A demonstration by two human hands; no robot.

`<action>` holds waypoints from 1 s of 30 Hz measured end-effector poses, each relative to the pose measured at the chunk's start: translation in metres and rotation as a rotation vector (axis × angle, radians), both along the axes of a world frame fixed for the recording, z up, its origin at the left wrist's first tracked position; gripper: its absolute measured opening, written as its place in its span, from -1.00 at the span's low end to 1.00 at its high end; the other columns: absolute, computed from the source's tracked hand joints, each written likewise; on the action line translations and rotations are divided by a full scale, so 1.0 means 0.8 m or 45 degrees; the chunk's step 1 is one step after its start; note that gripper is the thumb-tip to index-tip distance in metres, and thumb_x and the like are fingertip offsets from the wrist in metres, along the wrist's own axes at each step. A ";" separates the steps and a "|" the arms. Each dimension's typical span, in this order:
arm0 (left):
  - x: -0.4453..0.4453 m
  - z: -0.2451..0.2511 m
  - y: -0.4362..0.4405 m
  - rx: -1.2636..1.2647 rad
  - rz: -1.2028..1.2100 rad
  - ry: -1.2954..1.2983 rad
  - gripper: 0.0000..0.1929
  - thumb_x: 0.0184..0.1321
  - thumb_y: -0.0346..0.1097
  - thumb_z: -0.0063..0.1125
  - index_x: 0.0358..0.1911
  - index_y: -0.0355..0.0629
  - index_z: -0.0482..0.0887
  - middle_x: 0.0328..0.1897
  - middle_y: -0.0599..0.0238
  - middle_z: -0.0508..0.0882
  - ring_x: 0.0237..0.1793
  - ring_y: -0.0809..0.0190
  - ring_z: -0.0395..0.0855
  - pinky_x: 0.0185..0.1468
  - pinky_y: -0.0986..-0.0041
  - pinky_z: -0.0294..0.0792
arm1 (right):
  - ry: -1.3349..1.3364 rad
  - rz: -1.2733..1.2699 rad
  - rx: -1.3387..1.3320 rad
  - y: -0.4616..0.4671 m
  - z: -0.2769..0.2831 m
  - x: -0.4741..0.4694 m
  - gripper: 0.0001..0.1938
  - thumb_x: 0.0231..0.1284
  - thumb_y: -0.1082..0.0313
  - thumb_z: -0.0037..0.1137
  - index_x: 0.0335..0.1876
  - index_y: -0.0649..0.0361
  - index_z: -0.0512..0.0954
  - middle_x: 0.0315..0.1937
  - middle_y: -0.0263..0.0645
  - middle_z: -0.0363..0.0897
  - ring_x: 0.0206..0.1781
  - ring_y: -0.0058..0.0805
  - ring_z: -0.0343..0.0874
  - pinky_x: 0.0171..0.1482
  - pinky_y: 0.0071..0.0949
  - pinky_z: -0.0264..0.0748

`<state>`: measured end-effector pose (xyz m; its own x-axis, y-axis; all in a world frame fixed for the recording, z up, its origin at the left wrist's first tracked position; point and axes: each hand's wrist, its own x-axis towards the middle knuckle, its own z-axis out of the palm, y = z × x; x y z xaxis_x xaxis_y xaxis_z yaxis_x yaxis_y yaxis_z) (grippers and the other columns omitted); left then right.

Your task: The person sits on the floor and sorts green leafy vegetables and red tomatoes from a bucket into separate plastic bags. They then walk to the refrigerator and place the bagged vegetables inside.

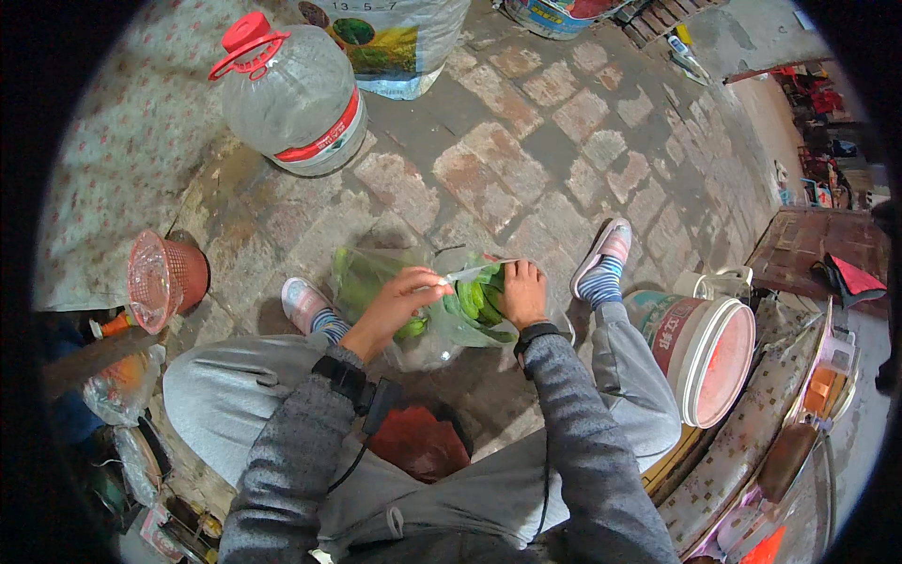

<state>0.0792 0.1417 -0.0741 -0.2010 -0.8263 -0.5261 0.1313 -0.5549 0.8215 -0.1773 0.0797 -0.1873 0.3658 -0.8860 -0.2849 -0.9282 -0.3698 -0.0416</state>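
A clear plastic bag (461,335) with long green vegetables (473,299) in it rests on the floor between my feet. My left hand (405,292) pinches the rim of this bag between thumb and fingertips. On the opposite side, my right hand (523,292) curls over the bag's edge, and the rim stretches between both hands. The right fingertips are partly hidden beside the vegetables. Just left of it, partly behind my left hand, more green vegetables (370,282) show through clear plastic; I cannot tell if this is a separate bag.
A large clear plastic jug (292,106) with a red cap stands ahead left, by a printed sack (402,42). A pink plastic basket (169,278) lies tipped at left. Right of my leg is a white lidded bucket (694,352). The brick floor (493,169) is uneven.
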 end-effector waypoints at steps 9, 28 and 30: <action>0.003 -0.004 0.003 0.138 0.063 0.062 -0.80 0.27 -0.24 0.05 -0.15 -0.08 0.71 0.12 0.56 0.41 -0.16 0.47 0.43 -0.17 0.60 0.21 | -0.016 -0.191 0.141 0.035 0.000 0.005 -0.35 -0.28 0.24 0.44 -0.02 0.20 0.31 -0.16 -0.10 0.48 -0.16 -0.13 0.62 -0.26 -0.25 0.62; 0.065 -0.016 0.047 0.029 0.089 -0.511 -0.74 0.16 -0.35 0.20 -0.07 -0.19 0.63 -0.36 0.40 0.60 -0.41 0.47 0.48 -0.41 0.58 0.32 | -0.572 -0.533 0.860 0.064 0.121 -0.031 -0.39 -0.21 0.10 0.38 0.00 0.31 0.49 -0.20 0.06 0.62 -0.11 -0.08 0.61 -0.05 -0.25 0.48; 0.101 -0.018 0.052 0.101 -0.050 -0.639 -0.78 0.16 -0.35 0.20 -0.14 -0.24 0.63 -0.45 0.39 0.58 -0.47 0.46 0.49 -0.45 0.57 0.32 | -0.575 -0.574 1.042 0.073 0.142 -0.039 -0.44 -0.20 0.08 0.37 -0.09 0.35 0.56 -0.26 0.03 0.63 -0.14 -0.19 0.61 -0.05 -0.33 0.47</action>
<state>0.1600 0.1830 -0.0881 0.0625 -0.7767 -0.6268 -0.2906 -0.6150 0.7330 -0.2086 0.1384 -0.0740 0.2706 -0.5642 -0.7800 -0.8086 0.3064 -0.5022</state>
